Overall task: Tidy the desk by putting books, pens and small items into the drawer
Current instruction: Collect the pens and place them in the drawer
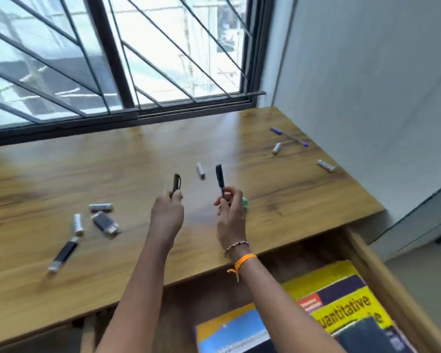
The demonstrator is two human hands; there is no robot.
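The wooden desk (127,159) fills most of the view, under a barred window (112,54). Below the two hands, the drawer (382,273) stands open, and inside it lie a yellow book (341,304) and, left of this one, a blue and yellow book (229,327).

The left hand (167,212) has its fingers curled around the lower end of a dark pen (176,183), which points up and away. The right hand (231,212) pinches a black marker (220,180) with thumb and fingertips, also upright. The hands are near each other but apart, above the middle of the desk.

Left of the left hand lie a black marker with grey end (63,254), a dark flat small item (105,224) and two grey batteries (101,207) (78,224). Between the two held pens, a little farther, lies another battery (200,170). Just behind the right hand a small green thing (245,201) shows partly; I cannot tell what it is. Far right of the right hand are a purple pen (289,136) and two more batteries (276,148) (326,165).
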